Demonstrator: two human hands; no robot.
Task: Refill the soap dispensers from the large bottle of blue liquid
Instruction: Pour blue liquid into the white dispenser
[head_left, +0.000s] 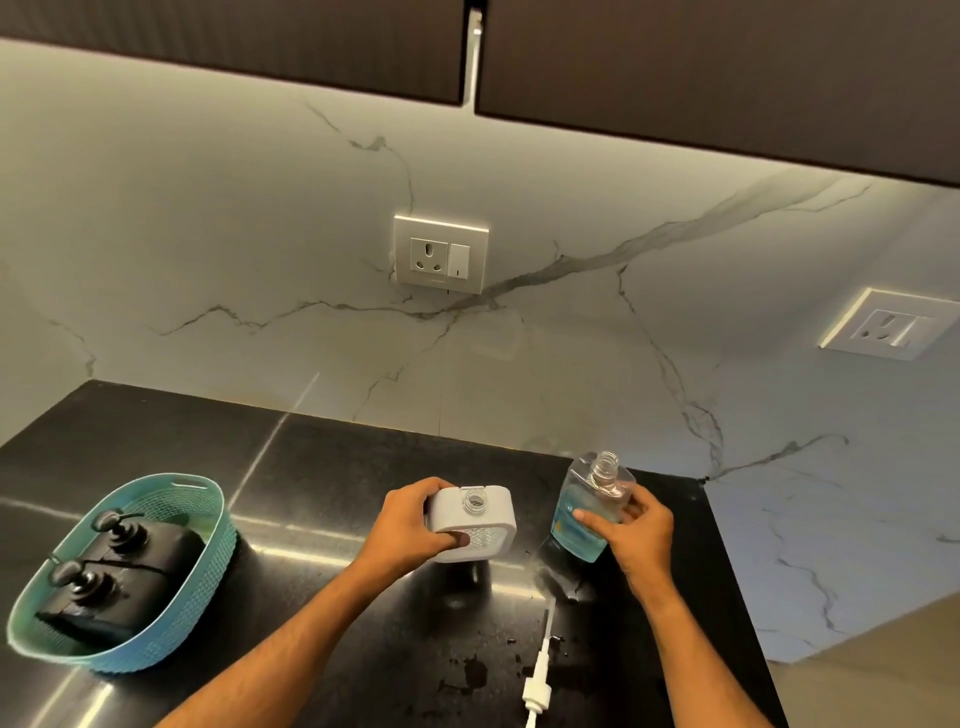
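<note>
item: white soap dispenser (471, 522) — mid table (337, 467), cap off, neck open, left hand (415, 525) grip closed round its body. item: bottle of blue liquid (589, 512) — just right of it, uncapped, partly full, right hand (631, 530) grip wrapped round its lower half. white pump (540, 660) lies loose on the table nearer the person. teal basket (171, 561) at left holds two black dispensers (119, 577). step judged: pour about to start — next calls for tilting the bottle mouth over the open neck, slowly.

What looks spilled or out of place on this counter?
Dark wet splotches dot the black counter near its front edge, which looks like spillage. A white pump lies loose beside them, off its bottle. Nothing else stands out.
</note>
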